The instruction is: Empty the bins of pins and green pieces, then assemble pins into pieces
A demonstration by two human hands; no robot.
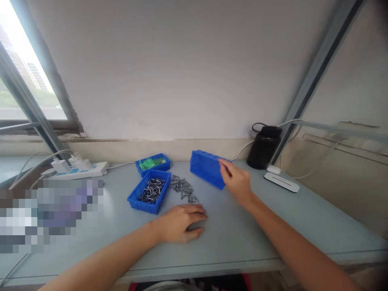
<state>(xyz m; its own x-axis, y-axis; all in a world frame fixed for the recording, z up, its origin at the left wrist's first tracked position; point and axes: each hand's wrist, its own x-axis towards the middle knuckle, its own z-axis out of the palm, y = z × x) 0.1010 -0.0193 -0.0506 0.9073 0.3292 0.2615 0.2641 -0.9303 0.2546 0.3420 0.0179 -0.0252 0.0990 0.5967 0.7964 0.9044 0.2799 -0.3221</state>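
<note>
My right hand [237,182] grips the near end of a blue plastic bin [206,166] that lies tipped on its side on the grey table [273,218]. A pile of small metal screws [183,189] is spilled on the table just left of that bin. My left hand [182,222] rests on the table in front of the pile, fingers loosely curled and pointing right, with nothing visible in it. A second blue bin [148,196] holding several screws stands left of the pile. Behind it sits a third blue bin [153,163] with green parts inside.
A black bottle [263,146] stands at the back right against the wall, with a white flat device [281,182] beside it. A white power strip [80,169] with plugs and cables lies at the back left. A blurred patch covers the table's left side.
</note>
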